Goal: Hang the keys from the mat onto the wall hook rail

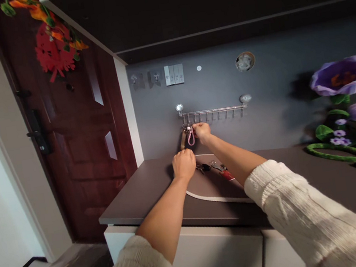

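At the left end of a clear hook rail (213, 111) on the grey wall, my right hand (202, 132) is closed in a pinch on a keychain with a pink strap loop (191, 138). A tan, elongated key fob (183, 140) hangs beside it. Just below the fob, my left hand (184, 164) is closed, and the back of the hand hides whatever its fingers hold. Under my hands, a bunch of keys with a black fob (206, 167) and a red tag (227, 174) lies on a brown mat with a pale edge (204, 196).
The dark countertop (133, 193) sits over white cabinets (222, 251). An overhanging dark cabinet (228, 1) is above. Purple artificial flowers (345, 77) stand at the right. To the left is a dark red door (98, 163). Several switches (174, 74) are on the wall.
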